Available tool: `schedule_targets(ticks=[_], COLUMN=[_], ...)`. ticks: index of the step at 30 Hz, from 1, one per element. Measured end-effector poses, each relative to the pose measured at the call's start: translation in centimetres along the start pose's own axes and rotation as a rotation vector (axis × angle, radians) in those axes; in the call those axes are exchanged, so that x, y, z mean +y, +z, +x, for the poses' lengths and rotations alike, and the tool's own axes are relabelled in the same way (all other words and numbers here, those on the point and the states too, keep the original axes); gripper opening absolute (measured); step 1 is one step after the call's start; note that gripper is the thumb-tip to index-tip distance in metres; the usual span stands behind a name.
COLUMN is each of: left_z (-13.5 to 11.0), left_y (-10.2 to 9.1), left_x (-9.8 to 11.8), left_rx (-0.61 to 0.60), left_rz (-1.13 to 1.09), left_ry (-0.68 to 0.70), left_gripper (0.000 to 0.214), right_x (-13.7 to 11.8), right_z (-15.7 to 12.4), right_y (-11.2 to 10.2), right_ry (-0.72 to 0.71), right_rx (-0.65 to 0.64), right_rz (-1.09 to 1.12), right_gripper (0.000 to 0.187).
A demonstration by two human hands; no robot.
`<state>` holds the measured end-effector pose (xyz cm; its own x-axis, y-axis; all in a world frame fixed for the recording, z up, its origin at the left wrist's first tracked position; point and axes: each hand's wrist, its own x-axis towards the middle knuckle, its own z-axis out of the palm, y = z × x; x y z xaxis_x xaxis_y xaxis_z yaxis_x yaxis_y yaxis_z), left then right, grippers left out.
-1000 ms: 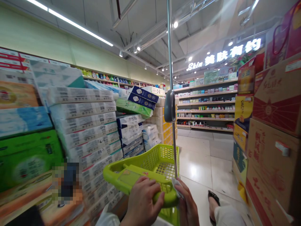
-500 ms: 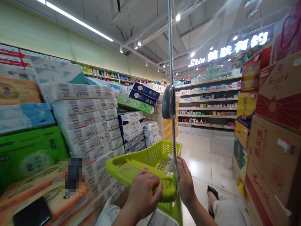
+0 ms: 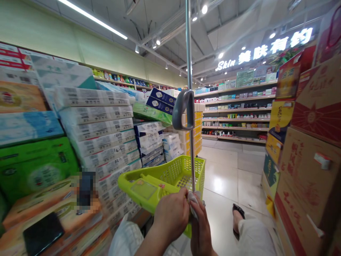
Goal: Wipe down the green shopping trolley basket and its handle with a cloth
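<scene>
In front of me is a lime-green shopping basket [image 3: 149,188] with lattice sides. A thin metal pole [image 3: 188,64] rises at its near corner and carries a grey loop-shaped grip [image 3: 183,110]. My left hand [image 3: 172,215] is closed over the basket's near corner rim, close to the foot of the pole; its fingertips are hidden. Beside it, my right hand [image 3: 198,222] presses a crumpled white tissue [image 3: 193,202] around the low part of the pole. The two hands touch or nearly touch.
Stacked tissue packs [image 3: 101,124] stand on the left. A black phone [image 3: 44,233] lies on orange packs [image 3: 80,227]. Cardboard cartons [image 3: 314,156] are piled on the right. My shoe [image 3: 238,210] rests on the tiled floor [image 3: 223,177]. Shelves of cosmetics [image 3: 239,110] stand behind.
My right hand has moved left and down with the tissue, against my left hand. My left hand has shifted right toward the pole. The pole and its grip appear turned and further left.
</scene>
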<state>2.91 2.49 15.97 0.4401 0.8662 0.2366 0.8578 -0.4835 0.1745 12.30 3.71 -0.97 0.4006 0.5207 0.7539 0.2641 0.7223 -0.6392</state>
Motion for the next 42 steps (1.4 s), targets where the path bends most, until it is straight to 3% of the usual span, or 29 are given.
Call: schedule_targets(ticks=[3, 6, 11, 16, 22, 24, 28, 32, 36, 38, 42], left_z=[0.0, 0.1, 0.2, 0.2, -0.1, -0.2, -0.3, -0.4, -0.4, -0.4, -0.5], left_y=[-0.3, -0.5, -0.5, -0.3, -0.4, -0.4, -0.4, -0.4, -0.4, -0.5, -0.5], left_x=[0.0, 0.1, 0.1, -0.1, -0.5, -0.5, -0.5, -0.4, -0.4, -0.4, -0.2], left_rx=[-0.018, -0.023, -0.025, -0.04, -0.014, -0.027, -0.04, -0.032, -0.019, -0.026, -0.012], left_rz=[0.0, 0.001, 0.01, 0.005, -0.003, 0.009, 0.028, 0.03, 0.044, 0.038, 0.02], left_ry=[-0.012, -0.017, -0.011, -0.003, 0.008, 0.007, 0.002, 0.007, 0.014, 0.023, 0.028], left_gripper=[0.025, 0.025, 0.026, 0.026, 0.027, 0.025, 0.024, 0.023, 0.024, 0.023, 0.022], right_x=[0.0, -1.0, -4.0, -5.8, -6.0, -7.0, -9.2, -7.7, -5.2, -5.7, -9.3], right_z=[0.6, 2.2, 8.7, 14.9, 15.5, 16.5, 18.3, 15.0, 12.0, 13.5, 19.2], right_y=[-0.1, 0.1, 0.8, 1.3, 0.9, 1.0, 1.5, 1.7, 1.7, 1.8, 2.5], right_ry=[0.035, 0.161, 0.421, 0.623, 0.803, 0.728, 0.403, 0.061, -0.016, -0.045, -0.165], right_rx=[0.06, 0.064, 0.095, -0.058, -0.275, -0.274, -0.191, -0.118, -0.108, -0.111, -0.104], right_rz=[-0.025, -0.007, 0.202, 0.611, 0.633, 0.625, 0.546, 0.151, -0.071, -0.077, -0.004], right_gripper=[0.036, 0.041, 0.047, 0.047, 0.044, 0.043, 0.041, 0.053, 0.058, 0.056, 0.053])
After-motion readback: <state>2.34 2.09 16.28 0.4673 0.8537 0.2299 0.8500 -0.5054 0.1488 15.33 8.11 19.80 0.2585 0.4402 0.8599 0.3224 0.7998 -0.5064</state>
